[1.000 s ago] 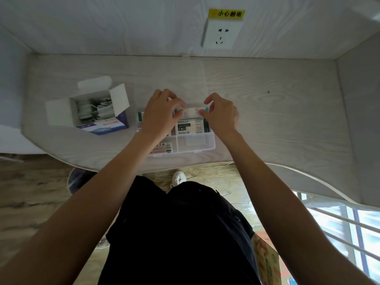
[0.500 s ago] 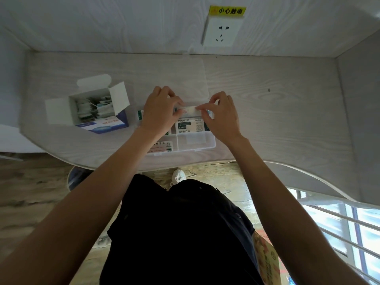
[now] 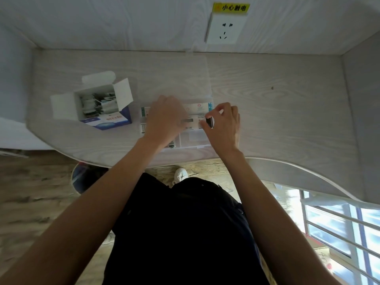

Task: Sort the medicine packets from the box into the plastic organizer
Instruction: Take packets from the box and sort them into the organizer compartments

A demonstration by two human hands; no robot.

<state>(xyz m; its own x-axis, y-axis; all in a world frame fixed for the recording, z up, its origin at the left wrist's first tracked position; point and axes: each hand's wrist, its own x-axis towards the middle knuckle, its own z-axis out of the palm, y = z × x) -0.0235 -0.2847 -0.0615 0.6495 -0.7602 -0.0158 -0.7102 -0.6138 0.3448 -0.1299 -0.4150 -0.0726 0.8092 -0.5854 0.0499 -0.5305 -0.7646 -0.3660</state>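
Clear organizer [image 3: 193, 144] is sitting at the table's [image 3: 277, 103] near edge, packets [image 3: 198, 106] lying inside. Left hand [image 3: 164, 118] is resting over its middle, grip hidden; right hand [image 3: 224, 124] is pinching a packet's end at its right side. Opened box [image 3: 102, 105] is standing left, holding more packets.

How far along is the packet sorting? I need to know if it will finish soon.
Partway. Several packets already lie in the clear organizer. Both hands are over it now: the right hand pinches a small dark-edged packet at its right side, while the left hand rests over the middle compartments. The open box to the left holds many more packets, so plenty remains.
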